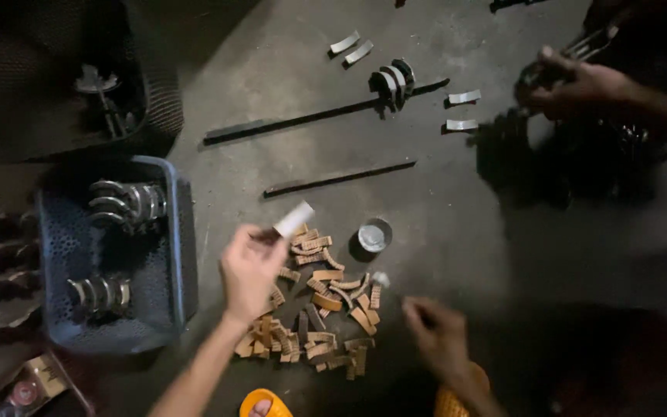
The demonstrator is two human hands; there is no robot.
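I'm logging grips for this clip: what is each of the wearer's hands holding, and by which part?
The left hand pinches a pale curved strip by its lower end. The right hand is blurred; whether it holds anything cannot be told.

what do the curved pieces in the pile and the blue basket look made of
The curved pieces look like tan fibrous or cork-like lining: matte, ridged, no shine. The blue basket looks like moulded plastic, with a dull perforated wall. The strip pinched in the left hand looks like pale bright metal, though blur leaves that open.
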